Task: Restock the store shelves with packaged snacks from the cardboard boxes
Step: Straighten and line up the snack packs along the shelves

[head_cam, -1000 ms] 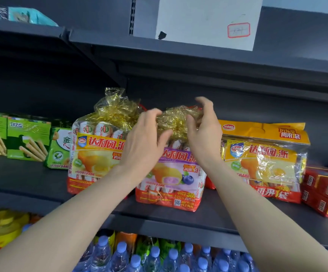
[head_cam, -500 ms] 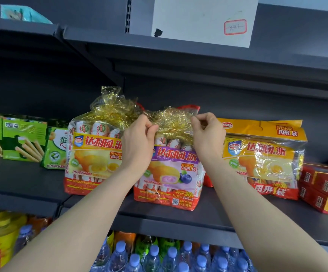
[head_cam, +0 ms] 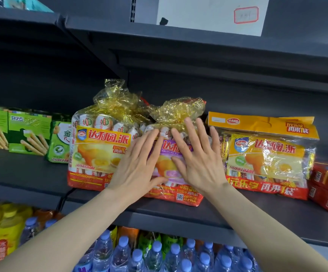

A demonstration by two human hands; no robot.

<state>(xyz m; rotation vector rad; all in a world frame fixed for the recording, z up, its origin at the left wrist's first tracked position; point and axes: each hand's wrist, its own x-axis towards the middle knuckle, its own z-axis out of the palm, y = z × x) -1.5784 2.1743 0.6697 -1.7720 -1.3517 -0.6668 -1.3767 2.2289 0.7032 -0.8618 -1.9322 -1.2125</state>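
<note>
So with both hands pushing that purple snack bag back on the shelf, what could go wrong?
The purple snack bag sits forward of its neighbours, near the shelf edge; if it slips off the flat left hand or right hand, it might tip off. Pushing could also crush its gold wrapping or nudge the yellow snack bag beside it.

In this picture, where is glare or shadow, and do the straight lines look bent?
Head view: glare glints on the gold wrap above the purple snack bag; deep shadow fills the space under the upper shelf; the wide lens bows the shelf edges; both hands look sharp.
</note>
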